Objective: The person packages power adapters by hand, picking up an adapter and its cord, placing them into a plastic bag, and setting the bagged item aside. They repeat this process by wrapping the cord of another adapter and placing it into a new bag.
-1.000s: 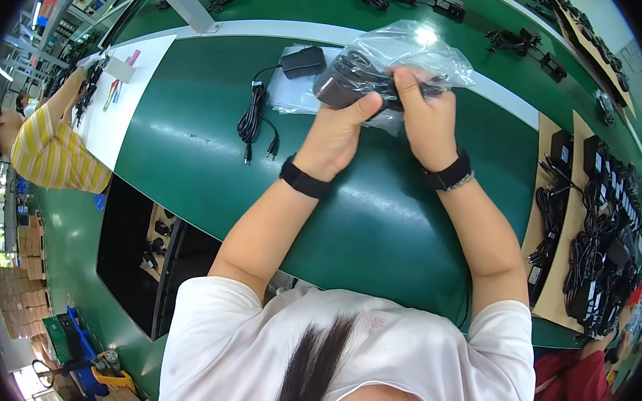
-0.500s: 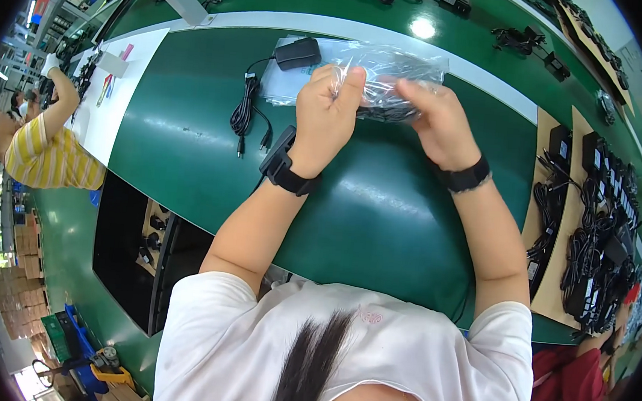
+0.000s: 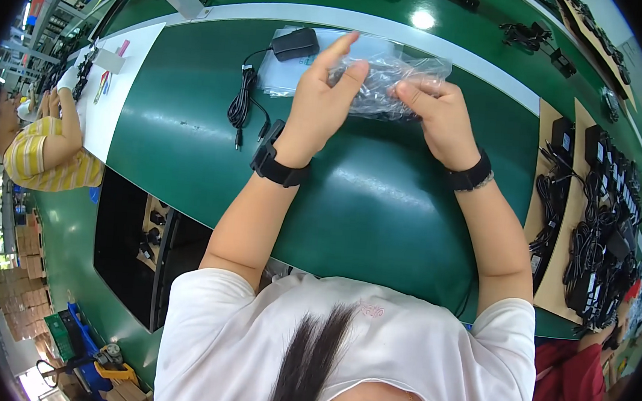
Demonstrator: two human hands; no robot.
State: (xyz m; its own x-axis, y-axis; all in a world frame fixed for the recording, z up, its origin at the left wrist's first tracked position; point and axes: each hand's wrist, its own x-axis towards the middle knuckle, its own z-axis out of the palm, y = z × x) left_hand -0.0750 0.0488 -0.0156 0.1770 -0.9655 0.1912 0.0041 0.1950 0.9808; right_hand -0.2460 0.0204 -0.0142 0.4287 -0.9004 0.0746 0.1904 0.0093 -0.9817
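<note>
A crumpled clear plastic bag point(image 3: 386, 85) with something dark along its lower part hangs between my hands, over the far part of the green table point(image 3: 381, 198). My right hand point(image 3: 442, 119) pinches the bag's right end between thumb and fingers. At the bag's left end is my left hand point(image 3: 321, 106), its index finger stretched up and its thumb apart; the other fingers are partly hidden. Beyond my left hand lies a stack of flat clear bags point(image 3: 282, 77). A black power adapter point(image 3: 295, 44) rests on the stack's corner, its bundled cable point(image 3: 243, 100) trailing onto the table.
Cardboard trays point(image 3: 552, 275) with black adapters and cables point(image 3: 594, 229) line the right side. More adapters point(image 3: 526, 37) lie on the green surface beyond the white strip. A person in yellow stripes point(image 3: 53, 153) works at the left; a red sleeve point(image 3: 567, 378) shows at lower right.
My left hand has loosened from a closed grip, with its index finger now stretched out. My right hand has closed its fingertips on the bag. The person at left has lowered an arm.
</note>
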